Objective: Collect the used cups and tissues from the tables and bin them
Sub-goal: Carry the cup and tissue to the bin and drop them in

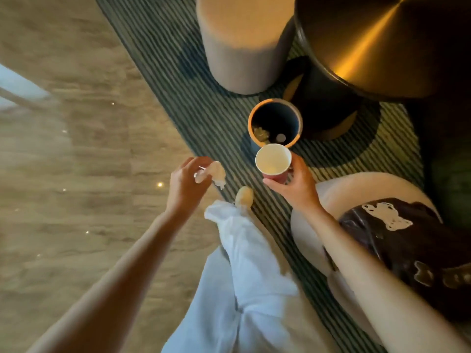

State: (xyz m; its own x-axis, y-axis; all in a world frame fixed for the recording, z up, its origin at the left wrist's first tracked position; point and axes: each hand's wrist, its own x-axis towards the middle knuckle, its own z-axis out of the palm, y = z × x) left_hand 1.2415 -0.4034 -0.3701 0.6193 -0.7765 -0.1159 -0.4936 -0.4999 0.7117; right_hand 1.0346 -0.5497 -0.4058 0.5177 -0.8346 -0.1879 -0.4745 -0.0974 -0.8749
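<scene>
Upright, cup [273,159] gripped by right hand [295,184]; left hand [186,182] pinches seemingly tissue [218,173].

Our forearms are bare, no sleeves reaching them. Below our left hand [184,183] we wear loose, pale white-blue trousers [244,271], creased at the knee, and a light beige shoe [244,196].

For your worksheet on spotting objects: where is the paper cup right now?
In the head view, the paper cup sits right of centre, held upright in the right hand, just short of the bin on the striped rug.
</scene>
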